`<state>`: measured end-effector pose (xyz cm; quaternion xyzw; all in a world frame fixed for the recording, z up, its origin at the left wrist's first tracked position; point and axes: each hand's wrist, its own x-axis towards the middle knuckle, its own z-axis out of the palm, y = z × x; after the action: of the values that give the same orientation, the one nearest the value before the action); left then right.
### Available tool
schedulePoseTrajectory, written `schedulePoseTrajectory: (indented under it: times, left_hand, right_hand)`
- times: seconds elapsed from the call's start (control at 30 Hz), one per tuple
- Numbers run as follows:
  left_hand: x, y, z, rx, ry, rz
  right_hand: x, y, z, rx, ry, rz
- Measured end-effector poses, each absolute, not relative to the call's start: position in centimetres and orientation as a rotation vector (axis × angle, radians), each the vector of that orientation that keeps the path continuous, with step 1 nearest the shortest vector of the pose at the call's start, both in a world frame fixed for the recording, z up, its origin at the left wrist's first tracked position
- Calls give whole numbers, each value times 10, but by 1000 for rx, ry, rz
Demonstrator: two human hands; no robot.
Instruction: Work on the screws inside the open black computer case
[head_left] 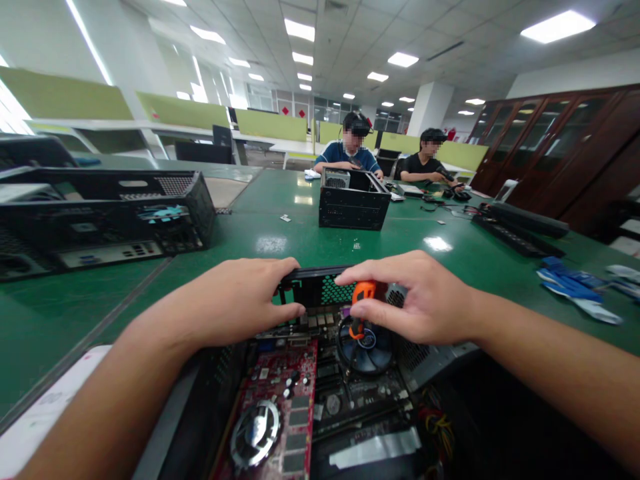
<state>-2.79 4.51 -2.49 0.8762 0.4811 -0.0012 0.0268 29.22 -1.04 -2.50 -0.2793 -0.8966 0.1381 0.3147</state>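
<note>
An open computer case (pixel 185 417) lies in front of me with its inside showing. My left hand (pixel 230 297) grips the far rim of the case, thumb inside and fingers over the edge. Between the thumb and fingers of my right hand (pixel 425 300) is an orange and black screwdriver (pixel 363 293), pointing down into the case. Its tip is near the CPU fan (pixel 367 350); I cannot tell what it touches. To the left sits a red graphics card (pixel 280 400) with a silver round fan. Coloured cables (pixel 435 427) bunch at the lower right.
A second black case (pixel 100 220) stands at the left on the green table (pixel 260 233). Farther off is another case (pixel 355 203), with a person (pixel 345 157) behind it. A second person (pixel 423 163) sits to the right. Blue and white gloves (pixel 575 287) and black panels (pixel 520 227) lie right.
</note>
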Motion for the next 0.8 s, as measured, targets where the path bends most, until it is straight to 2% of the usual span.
schedulePoseTrajectory:
  times: [0.33,0.8]
  left_hand:
    - [-29,45,-27,2715,1473,22]
    - [-28,46,-27,2683,1511,-5]
  right_hand:
    - [297,1,-28,-935,-2212,175]
    - [295,4,-32,-906,-2296,228]
